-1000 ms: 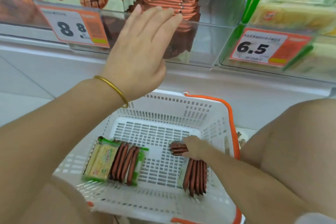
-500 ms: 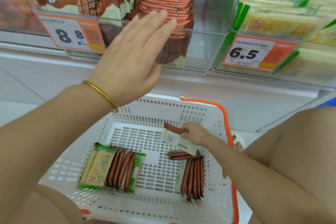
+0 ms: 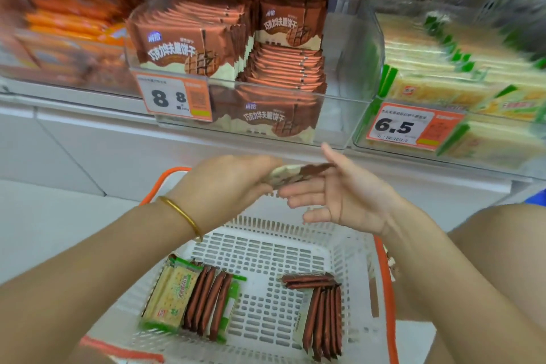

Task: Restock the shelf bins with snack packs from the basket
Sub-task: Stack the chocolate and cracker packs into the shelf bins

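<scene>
Over the white basket (image 3: 351, 248), my left hand (image 3: 227, 183) grips one end of a brown snack pack (image 3: 298, 173). My right hand (image 3: 348, 198) is open beside it, fingers straight under the pack's other end and thumb raised. Several more brown packs stand on edge in the basket at the right (image 3: 322, 316) and the left (image 3: 209, 301), next to a green cracker pack (image 3: 170, 292). Straight ahead is the clear shelf bin (image 3: 351, 68), which holds matching brown packs.
A price tag marked 8.8 (image 3: 174, 97) hangs on the brown-pack bin. To its right is a bin of green cracker packs (image 3: 443, 79) tagged 6.5 (image 3: 410, 127). Orange packs (image 3: 74, 17) fill the bin at left. The basket has orange handles (image 3: 384, 289).
My right hand lifted a brown pack out of the basket. My left hand came down from the bin front and took hold of it, and the right fingers have opened.
</scene>
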A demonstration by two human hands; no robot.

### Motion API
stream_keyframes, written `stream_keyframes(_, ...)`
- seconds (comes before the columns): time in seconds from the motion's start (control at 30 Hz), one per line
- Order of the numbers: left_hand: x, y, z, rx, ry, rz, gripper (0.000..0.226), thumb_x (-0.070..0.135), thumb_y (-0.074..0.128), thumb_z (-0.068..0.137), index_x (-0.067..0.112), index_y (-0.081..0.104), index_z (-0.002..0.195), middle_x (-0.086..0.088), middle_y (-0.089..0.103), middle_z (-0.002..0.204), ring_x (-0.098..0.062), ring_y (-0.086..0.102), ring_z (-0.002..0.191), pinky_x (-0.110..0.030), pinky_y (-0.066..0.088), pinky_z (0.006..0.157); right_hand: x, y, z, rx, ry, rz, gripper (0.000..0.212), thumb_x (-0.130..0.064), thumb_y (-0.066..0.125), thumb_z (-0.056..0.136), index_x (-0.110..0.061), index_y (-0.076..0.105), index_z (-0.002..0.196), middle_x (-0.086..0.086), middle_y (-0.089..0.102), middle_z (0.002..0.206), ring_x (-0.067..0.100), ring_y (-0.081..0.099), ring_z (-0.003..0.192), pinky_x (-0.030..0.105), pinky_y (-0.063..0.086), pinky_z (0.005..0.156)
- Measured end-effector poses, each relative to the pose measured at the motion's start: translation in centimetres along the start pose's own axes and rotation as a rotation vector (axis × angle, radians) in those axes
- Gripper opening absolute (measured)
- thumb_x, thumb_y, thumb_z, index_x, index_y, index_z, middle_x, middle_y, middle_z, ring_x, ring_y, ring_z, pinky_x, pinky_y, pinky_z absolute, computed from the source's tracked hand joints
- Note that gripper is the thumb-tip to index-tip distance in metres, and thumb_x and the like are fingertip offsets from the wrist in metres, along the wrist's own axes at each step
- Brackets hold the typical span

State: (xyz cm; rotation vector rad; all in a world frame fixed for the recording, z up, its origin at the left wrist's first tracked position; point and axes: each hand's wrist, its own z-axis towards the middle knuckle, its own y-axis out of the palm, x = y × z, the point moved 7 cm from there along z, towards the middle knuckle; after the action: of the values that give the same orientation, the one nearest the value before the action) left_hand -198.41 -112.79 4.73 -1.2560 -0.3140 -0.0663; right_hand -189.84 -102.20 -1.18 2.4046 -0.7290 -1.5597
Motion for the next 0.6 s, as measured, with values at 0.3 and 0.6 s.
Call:
stream_keyframes(0.3, -2.3, -1.7, 1.0, 0.138, -0.558, -1.135, 0.022, -0.002, 0.057, 0.088, 0.006, 0.062, 0.108, -0.008, 0.073, 0.098, -0.021, 0.070, 0.088, -0.036, 0.058, 0.078, -4.8, 2.2, -0.8, 0.179, -0.395, -0.337, 0.031, -0.030, 0.054, 0.089, -0.006, 0.064, 0.105, 0.009, 0.071, 0.092, 0.019, 0.068, 0.077, 0.033, 0.056, 0.065)
stream_keyframes(0.6, -4.3, -4.9, 4.2, 0.416, -0.569, -0.961, 0.007, 0.014, 0.052, 0.095, 0.018, 0.058, 0.092, -0.003, 0.063, 0.089, -0.011, 0.063, 0.073, -0.029, 0.055, 0.062, -14.1, 2.0, -0.6, 0.606, -0.621, -0.621, 0.008, -0.015, 0.065, 0.089, -0.013, 0.062, 0.082, 0.005, 0.069, 0.078, 0.017, 0.065, 0.068, 0.038, 0.056, 0.068)
